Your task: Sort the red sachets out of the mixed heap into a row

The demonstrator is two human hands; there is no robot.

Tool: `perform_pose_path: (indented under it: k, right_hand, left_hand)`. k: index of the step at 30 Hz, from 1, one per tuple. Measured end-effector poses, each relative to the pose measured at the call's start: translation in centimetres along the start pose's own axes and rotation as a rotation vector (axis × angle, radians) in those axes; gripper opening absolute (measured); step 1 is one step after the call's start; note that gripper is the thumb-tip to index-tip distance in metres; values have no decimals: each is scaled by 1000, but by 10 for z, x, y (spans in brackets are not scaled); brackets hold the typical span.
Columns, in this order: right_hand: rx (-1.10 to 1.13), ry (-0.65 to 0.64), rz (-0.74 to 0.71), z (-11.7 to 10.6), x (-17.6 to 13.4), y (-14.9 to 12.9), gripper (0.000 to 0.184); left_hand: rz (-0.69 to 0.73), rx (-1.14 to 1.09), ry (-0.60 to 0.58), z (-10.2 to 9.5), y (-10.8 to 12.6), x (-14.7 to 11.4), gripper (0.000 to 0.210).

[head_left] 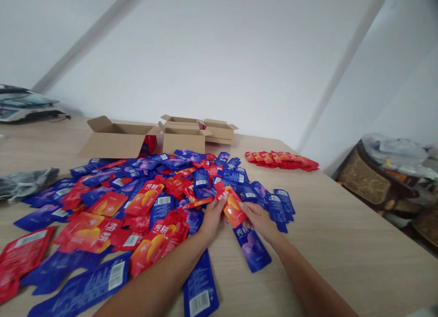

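A red pouch with orange fruit printed on it is held up between my two hands. My left hand pinches its left edge, and my right hand grips its right edge near the lower end. Just below the red pouch is a blue pouch with purple fruit on it; whether my right fingers touch it I cannot make out. To the left spreads a heap of loose red pouches and blue pouches. A long blue pouch with a barcode lies by my left forearm.
Open cardboard boxes stand at the back, among them a wide box and a smaller box. Overlapping red pouches form a row at the back right. Grey cloth lies left. Beyond the table's right edge is a patterned chair with plastic bags.
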State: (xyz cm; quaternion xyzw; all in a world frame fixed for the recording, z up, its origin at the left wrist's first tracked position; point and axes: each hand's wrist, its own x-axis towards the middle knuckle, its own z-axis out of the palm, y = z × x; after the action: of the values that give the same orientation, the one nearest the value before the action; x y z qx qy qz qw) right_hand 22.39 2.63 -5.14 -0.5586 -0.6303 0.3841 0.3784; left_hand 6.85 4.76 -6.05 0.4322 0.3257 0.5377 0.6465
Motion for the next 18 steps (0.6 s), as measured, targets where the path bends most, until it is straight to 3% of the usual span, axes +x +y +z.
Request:
perform_pose_path:
  k: [2,5,7,14,18]
  right_hand:
    - [44,41,-24,7,-5,-1,45]
    - [-67,218,-168,12,-9,-6,41]
    - [-107,253,-228,14,-8,-6,40]
    - [344,0,-95,21,-5,-2,36]
    - [399,37,-81,9,2,-9,31]
  left_hand:
    - [-28,32,-46,2,-2,-3,46]
    - [-140,78,-236,5,-8,-9,48]
    - [-186,96,-302,7,-11,-12,47]
    - [-178,167,-187,5,-9,-10,48]
    - [-185,107,-202,6,-9,-10,52]
